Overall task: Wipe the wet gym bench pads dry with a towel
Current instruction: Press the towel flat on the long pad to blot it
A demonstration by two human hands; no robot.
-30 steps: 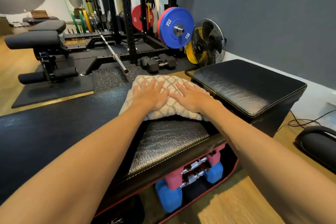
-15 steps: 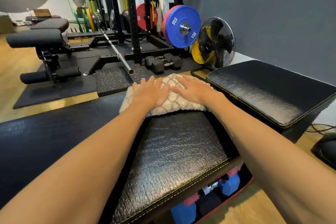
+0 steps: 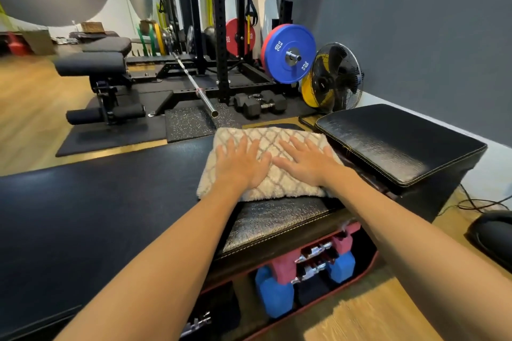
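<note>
A beige towel [image 3: 279, 135] with a grey diamond pattern lies folded on a cracked black bench pad [image 3: 274, 219] in the middle of the view. My left hand [image 3: 241, 166] and my right hand [image 3: 307, 160] press flat on the towel side by side, fingers spread, thumbs nearly touching. A long smooth black pad [image 3: 91, 207] stretches to the left of the towel. A second cracked black pad [image 3: 396, 144] sits to the right, higher and tilted.
Blue and pink dumbbells [image 3: 302, 277] are stored under the pad. Beyond stand a black fan [image 3: 336, 77], a blue weight plate [image 3: 288, 54], a barbell [image 3: 194, 86], black dumbbells [image 3: 259, 104] and another bench [image 3: 97, 63]. Cables [image 3: 476, 203] trail on the wooden floor at right.
Both hands have stayed flat on the towel. The towel has slid nearer along the pad, so less bare pad shows in front of it, and the view has tilted down.
</note>
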